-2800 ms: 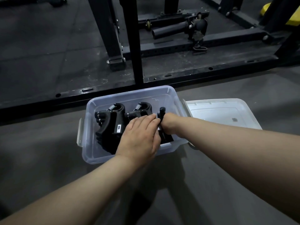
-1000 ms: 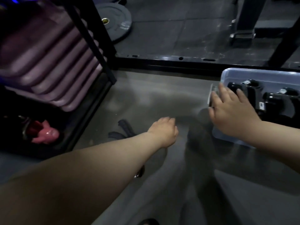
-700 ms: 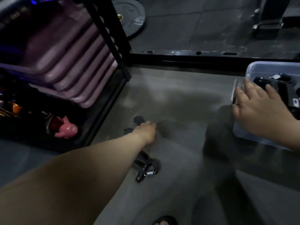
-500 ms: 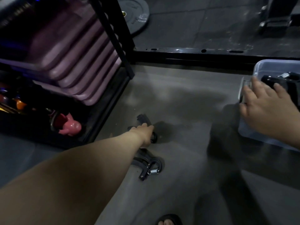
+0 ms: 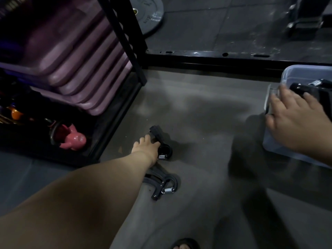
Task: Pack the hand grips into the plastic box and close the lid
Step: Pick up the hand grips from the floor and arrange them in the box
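Observation:
On the grey floor lies a black hand grip (image 5: 160, 141) with a steel spring. My left hand (image 5: 146, 148) reaches out to it, fingers curled over one handle. A second black hand grip (image 5: 161, 185) lies closer to me, partly under my left forearm. The clear plastic box (image 5: 305, 70) stands at the right edge and is cut off by the frame. Black hand grips (image 5: 305, 88) lie inside it. My right hand (image 5: 294, 123) rests with spread fingers on the box's left end. No lid is in view.
A black rack (image 5: 125, 42) on the left holds stacked purple pads (image 5: 80, 69), with a pink kettlebell (image 5: 71, 141) at its foot. A grey weight plate (image 5: 149, 13) lies behind. A black frame rail (image 5: 233, 59) crosses the floor beyond the box. My sandalled toes (image 5: 185, 245) show at the bottom.
My view swung left from the box to the floor. My left hand left the box, reached out and came down on the farther hand grip. My right hand stayed on the box's left end.

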